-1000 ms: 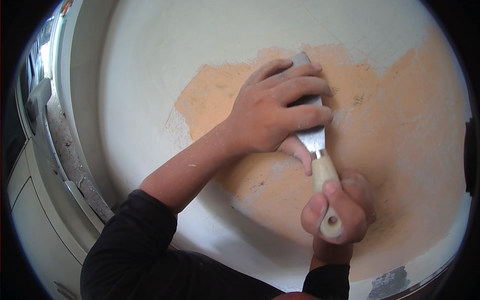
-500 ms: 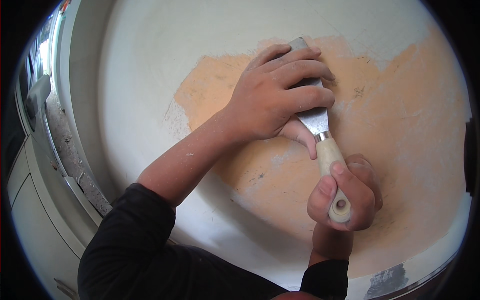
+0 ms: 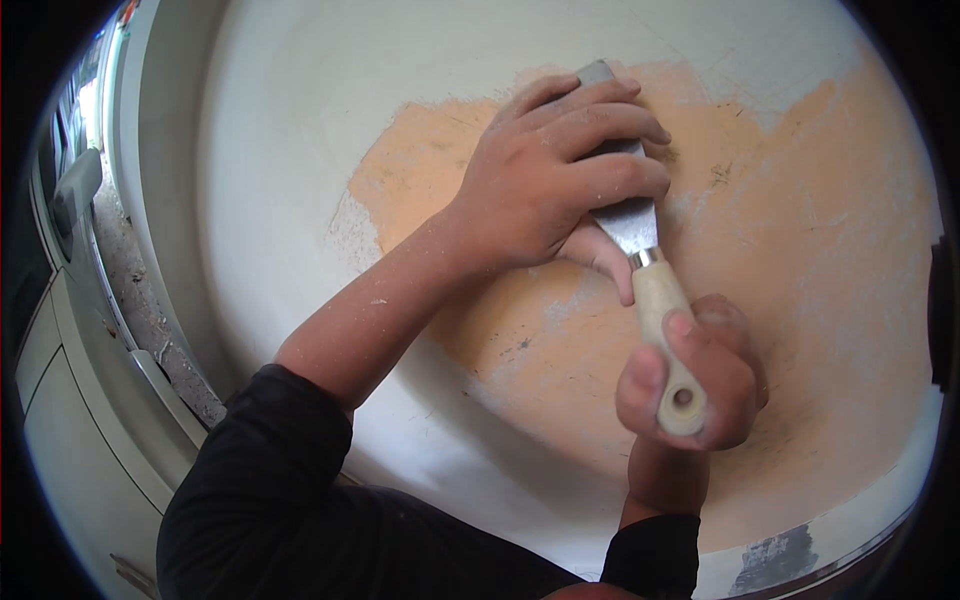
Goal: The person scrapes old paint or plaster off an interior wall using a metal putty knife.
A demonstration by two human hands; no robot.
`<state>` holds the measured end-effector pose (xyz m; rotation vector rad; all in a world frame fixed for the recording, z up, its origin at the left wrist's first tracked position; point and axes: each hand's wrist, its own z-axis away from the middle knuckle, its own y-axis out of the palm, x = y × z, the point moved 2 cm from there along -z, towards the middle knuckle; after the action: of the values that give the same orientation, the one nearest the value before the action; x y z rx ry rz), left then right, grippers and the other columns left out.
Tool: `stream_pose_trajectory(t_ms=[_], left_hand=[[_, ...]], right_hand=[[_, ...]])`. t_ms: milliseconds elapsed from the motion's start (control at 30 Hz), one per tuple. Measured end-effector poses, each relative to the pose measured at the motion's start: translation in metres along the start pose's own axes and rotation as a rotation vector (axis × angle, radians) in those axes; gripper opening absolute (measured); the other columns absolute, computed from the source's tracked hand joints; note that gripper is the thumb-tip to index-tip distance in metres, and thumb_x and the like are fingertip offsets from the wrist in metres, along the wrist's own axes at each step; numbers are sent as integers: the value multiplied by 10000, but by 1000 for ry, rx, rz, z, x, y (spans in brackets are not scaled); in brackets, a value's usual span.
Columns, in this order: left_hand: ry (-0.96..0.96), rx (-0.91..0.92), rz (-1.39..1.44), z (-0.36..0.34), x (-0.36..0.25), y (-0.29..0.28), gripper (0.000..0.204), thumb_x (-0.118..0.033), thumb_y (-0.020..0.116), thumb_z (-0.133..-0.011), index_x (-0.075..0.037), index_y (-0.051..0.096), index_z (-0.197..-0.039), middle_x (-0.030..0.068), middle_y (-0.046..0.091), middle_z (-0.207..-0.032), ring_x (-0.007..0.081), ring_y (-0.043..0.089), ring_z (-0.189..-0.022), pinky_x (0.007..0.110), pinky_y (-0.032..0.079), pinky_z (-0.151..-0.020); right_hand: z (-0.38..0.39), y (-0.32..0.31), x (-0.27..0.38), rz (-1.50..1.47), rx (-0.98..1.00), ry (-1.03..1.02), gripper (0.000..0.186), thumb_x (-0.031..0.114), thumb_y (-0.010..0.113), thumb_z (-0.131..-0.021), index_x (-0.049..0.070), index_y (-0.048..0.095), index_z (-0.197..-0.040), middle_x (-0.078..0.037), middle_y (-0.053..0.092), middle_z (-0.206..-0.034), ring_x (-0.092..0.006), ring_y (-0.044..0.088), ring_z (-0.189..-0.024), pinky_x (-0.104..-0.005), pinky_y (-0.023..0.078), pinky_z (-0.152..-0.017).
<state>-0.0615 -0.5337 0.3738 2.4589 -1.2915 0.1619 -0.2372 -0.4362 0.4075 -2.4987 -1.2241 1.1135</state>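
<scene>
A metal scraper with a pale wooden handle lies flat against a wall. My right hand is closed round the end of the handle. My left hand presses its fingers flat on the blade, covering most of it; only the blade's top corner and its lower part show. Under the blade the wall is a bare orange patch where the white coat is gone. Both forearms wear black sleeves pushed up.
White paint surrounds the orange patch above and to the left. At the far left a window frame and a rough ledge run along the wall's edge. A dark grey smear sits at the lower right.
Both hands and the scraper have slid upward along the wall. The blade's tip now sits at the top edge of the orange patch.
</scene>
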Motion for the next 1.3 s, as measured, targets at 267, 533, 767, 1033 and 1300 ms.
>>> stream_pose_trajectory(t_ms=[267, 533, 767, 1033, 1300], left_hand=[[-32, 4, 27, 5, -5, -2, 640, -748, 612, -580, -208, 635, -923, 30, 632, -1097, 319, 607, -1155, 477, 429, -911], [-13, 45, 70, 4, -8, -3, 659, -746, 605, -576, -204, 644, -949, 26, 624, -1109, 322, 617, -1127, 484, 437, -914], [0, 34, 42, 6, -8, -2, 670, -755, 594, -580, -199, 653, -951, 35, 629, -1091, 320, 620, -1120, 463, 445, -902], [11, -4, 11, 5, -2, -3, 685, -777, 578, -572, -194, 649, -924, 35, 635, -1071, 318, 628, -1114, 464, 462, -879], [-35, 28, 4, 4, -5, -2, 695, -764, 616, -533, -214, 667, -954, 20, 636, -1099, 296, 601, -1164, 476, 424, -953]], right_hand=[[3, 1, 7, 7, 110, 37, 369, 292, 628, -924, -38, 597, -1087, -144, 662, -844, -287, 663, -660, -374, 559, -600], [2, 1, 10, -64, 96, 50, 286, 220, 608, -922, -28, 603, -1064, -144, 642, -775, -282, 642, -614, -363, 545, -572], [-2, 0, 11, -38, 117, 15, 261, 185, 616, -904, -31, 612, -1051, -137, 643, -765, -271, 642, -610, -352, 551, -583], [-7, 4, 7, -67, 96, 51, 254, 178, 612, -898, -38, 620, -1032, -150, 670, -813, -280, 658, -635, -357, 561, -603], [-3, -3, 8, -56, 102, 58, 245, 166, 622, -905, -40, 616, -1036, -146, 687, -865, -275, 670, -661, -360, 566, -628]])
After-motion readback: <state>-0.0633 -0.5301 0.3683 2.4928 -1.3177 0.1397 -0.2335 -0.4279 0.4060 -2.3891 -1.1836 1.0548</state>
